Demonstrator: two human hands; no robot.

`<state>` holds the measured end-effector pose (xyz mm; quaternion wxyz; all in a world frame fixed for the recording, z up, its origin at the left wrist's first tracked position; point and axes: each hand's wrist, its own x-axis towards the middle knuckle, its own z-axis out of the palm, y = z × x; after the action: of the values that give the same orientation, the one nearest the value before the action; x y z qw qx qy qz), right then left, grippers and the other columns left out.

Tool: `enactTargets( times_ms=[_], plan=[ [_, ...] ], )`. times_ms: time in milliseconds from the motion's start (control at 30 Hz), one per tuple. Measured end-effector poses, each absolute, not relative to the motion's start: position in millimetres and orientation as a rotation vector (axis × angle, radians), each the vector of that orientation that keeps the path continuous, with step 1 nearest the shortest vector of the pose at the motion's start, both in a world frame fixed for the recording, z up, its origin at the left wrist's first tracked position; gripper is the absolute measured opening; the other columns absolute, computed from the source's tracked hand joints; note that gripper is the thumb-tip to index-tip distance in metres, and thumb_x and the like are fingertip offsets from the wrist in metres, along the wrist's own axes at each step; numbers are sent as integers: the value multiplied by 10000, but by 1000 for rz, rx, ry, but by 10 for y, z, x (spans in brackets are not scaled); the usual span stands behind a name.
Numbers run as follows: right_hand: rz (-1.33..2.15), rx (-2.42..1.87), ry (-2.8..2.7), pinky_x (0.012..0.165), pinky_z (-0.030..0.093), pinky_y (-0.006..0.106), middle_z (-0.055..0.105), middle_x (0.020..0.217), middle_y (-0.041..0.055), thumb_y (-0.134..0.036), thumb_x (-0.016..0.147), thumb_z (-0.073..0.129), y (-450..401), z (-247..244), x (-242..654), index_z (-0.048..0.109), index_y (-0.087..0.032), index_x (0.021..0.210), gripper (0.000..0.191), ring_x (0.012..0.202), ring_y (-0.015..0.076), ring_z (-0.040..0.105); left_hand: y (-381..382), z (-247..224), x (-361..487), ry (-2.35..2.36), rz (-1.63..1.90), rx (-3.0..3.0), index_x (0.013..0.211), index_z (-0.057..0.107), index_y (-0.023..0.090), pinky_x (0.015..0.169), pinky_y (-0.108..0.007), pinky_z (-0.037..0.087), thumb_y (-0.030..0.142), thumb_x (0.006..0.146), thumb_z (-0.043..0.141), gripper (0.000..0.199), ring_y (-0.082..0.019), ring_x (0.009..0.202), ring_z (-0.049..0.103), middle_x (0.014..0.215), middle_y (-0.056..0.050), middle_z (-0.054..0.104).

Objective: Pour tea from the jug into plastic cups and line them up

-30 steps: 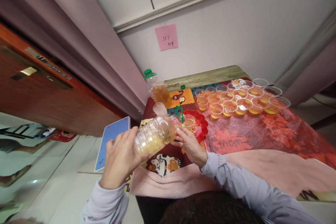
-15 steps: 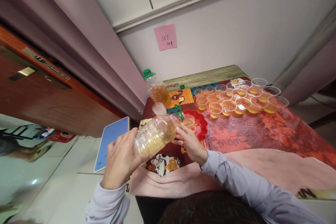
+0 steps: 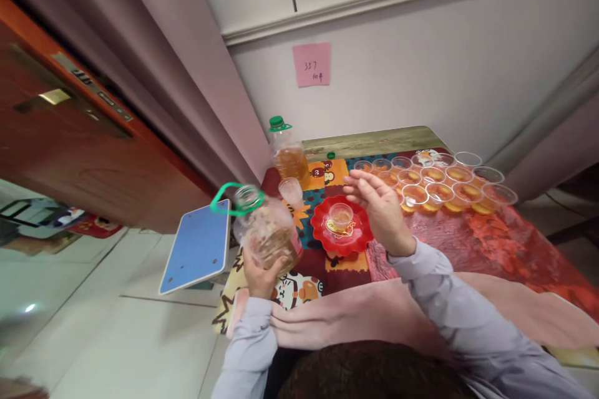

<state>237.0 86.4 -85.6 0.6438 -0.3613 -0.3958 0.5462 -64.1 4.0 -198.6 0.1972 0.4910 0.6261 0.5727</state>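
My left hand (image 3: 263,272) grips a clear plastic jug (image 3: 274,234) around its lower part. The jug leans to the left with its neck uncapped, a green handle ring around it, and some pale liquid inside. My right hand (image 3: 379,209) is raised over the table with fingers stretched, holding nothing. Between the hands, a small clear plastic cup (image 3: 341,217) with some liquid stands on a red scalloped plate (image 3: 322,238). Another clear cup (image 3: 291,190) is behind the jug, its contents unclear.
Rows of clear cups with amber liquid (image 3: 440,190) stand at the right. A second jug (image 3: 290,159), green-capped and part full, is at the back left near a loose green cap (image 3: 331,155). A blue board (image 3: 199,246) lies left of the table (image 3: 393,137).
The jug has swung from tilted over the plate to more upright at the left. My right hand has left the jug's neck and moved up and right.
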Motion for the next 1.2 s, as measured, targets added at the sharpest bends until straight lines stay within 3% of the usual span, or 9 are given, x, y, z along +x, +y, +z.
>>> enactTargets(
  times_ms=[200,367,600,833,933,1100,1200],
  plan=[
    [874,-1139,-1353,1060,580,526,767,1305,140,-610,916,749,880,-1356,2542,713,-241,1283,522,1174,302,739,41,-2309,-706,1761,1678,1302,1435,513,201,1139,-528,540,614,598,938,1026,-368,1324,668,1395,-188,658],
    [313,-1481,-1965,1265,284,698,521,1610,277,-570,843,816,851,-1725,2360,592,-133,1484,807,1508,449,481,65,-2350,-761,1762,1642,1237,1455,489,197,1169,-571,516,581,565,958,1077,-408,1374,634,1459,-209,622],
    [153,-1593,-2038,1261,179,756,541,1574,310,-463,885,766,940,-1854,2299,612,-142,1424,646,1495,480,483,24,-2192,-731,1810,1448,1337,1553,343,209,1248,-561,448,589,775,825,992,-397,1467,560,1574,-226,524],
    [157,-1349,-2034,1295,142,725,551,1586,257,-388,830,784,865,-1813,2218,644,-176,1329,559,1554,428,424,-3,-2032,-660,1814,1406,1357,1572,310,213,1274,-559,433,571,809,797,974,-403,1517,508,1583,-219,507],
    [213,-1288,-1933,1296,159,716,560,1574,248,-441,814,805,807,-1707,2259,661,-187,1267,538,1544,424,438,-11,-1990,-624,1842,1407,1362,1564,318,240,1275,-598,427,569,806,800,957,-411,1526,493,1565,-197,535],
    [363,-1349,-1690,1171,444,600,607,1507,227,-547,818,823,690,-1501,2643,673,-209,1174,513,1407,386,588,-14,-1984,-614,1816,1413,1357,1533,341,228,1209,-602,504,547,827,784,893,-407,1461,571,1479,-190,615],
    [245,-1426,-1654,1139,470,584,622,1479,224,-583,838,800,602,-1480,2999,672,-212,1192,528,1387,392,597,-13,-1987,-624,1826,1426,1365,1515,353,236,1213,-606,497,548,808,802,894,-412,1465,566,1495,-193,611]
  ],
)
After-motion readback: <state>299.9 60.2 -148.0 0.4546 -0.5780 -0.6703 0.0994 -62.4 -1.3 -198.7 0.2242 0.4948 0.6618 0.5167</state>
